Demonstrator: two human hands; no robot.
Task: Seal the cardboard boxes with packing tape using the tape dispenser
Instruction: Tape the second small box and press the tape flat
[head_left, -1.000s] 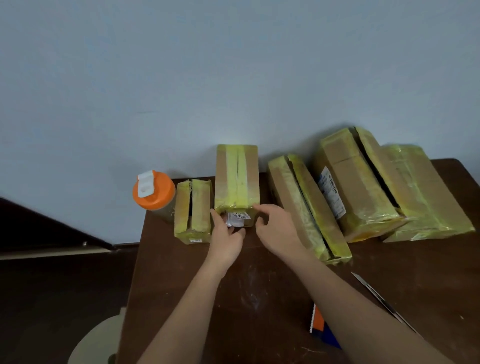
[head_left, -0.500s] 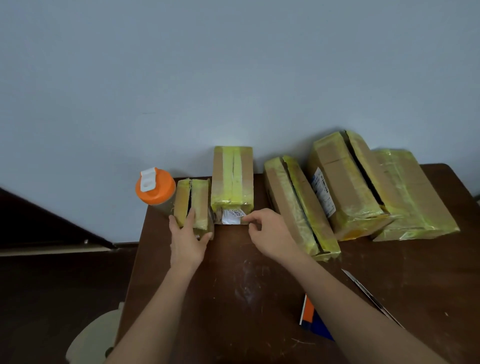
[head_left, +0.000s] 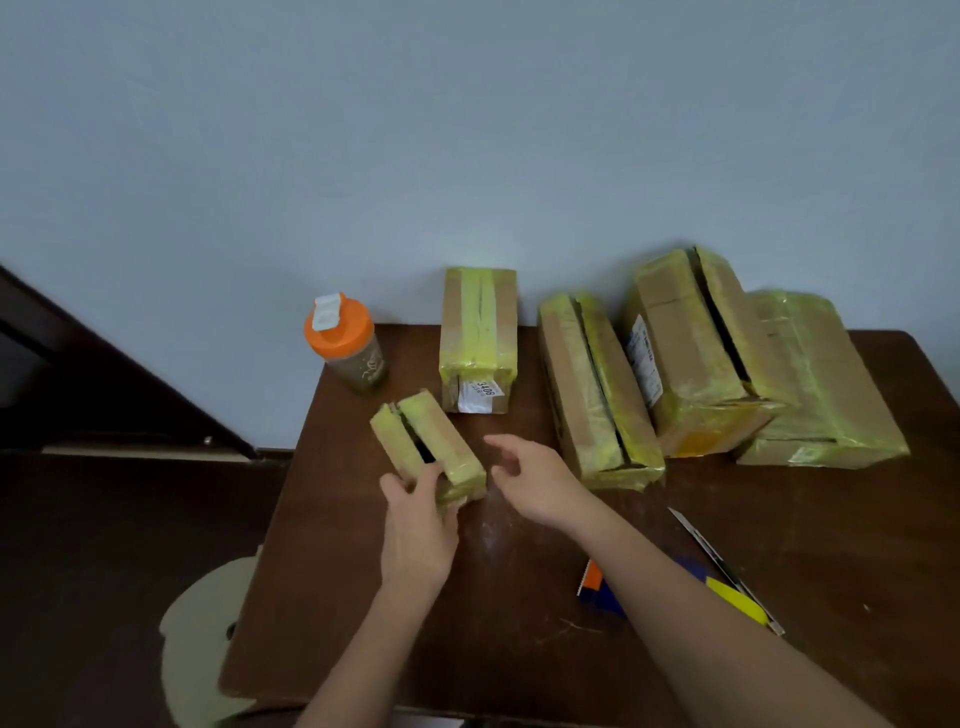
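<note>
My left hand (head_left: 415, 525) grips the near end of a small cardboard box (head_left: 421, 447) wrapped in yellow tape, its top flaps parted by a dark slit; the box sits slanted at the table's left middle. My right hand (head_left: 535, 483) hovers just right of it, fingers relaxed, holding nothing. A taped box with a white label (head_left: 479, 332) stands against the wall behind. Three larger boxes lie to the right: one with an open seam (head_left: 597, 395), a taller one (head_left: 696, 348) and a flat one (head_left: 826, 384). A blue, orange and yellow tool (head_left: 597, 587), partly hidden under my right forearm, lies near the front.
An orange-lidded shaker bottle (head_left: 345, 343) stands at the brown table's (head_left: 467, 623) back left corner. A thin metal strip (head_left: 717, 561) lies beside the tool on the right. A pale round seat (head_left: 202, 639) sits below the table's left edge. A plain wall rises behind.
My left hand has pulled the small box away from the bottle toward me and turned it slanted. My right hand has left the labelled box and drifted nearer.
</note>
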